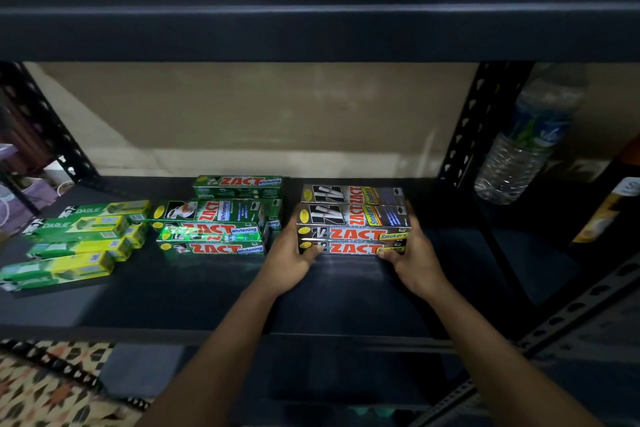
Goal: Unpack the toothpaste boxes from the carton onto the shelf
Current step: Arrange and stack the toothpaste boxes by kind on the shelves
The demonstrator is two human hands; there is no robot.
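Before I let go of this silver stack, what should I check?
1. Both hands gripping the Smokers stack, left hand and right hand at its ends: ok.
2. Stack seated flat on the shelf: cannot tell, underside in shadow.
3. Front labels facing out: ok.
4. Gap to the green Whitening stack: ok, left hand fits between.
5. Clear of the water bottle: ok, it is beyond the post.
6. Boxes left in the carton: cannot tell, not in view.

Glossy printed card boxes [353, 222] centre frame; matt dark shelf [346, 291], perforated metal post [478, 125]; clear plastic bottle [519, 149] upper right.
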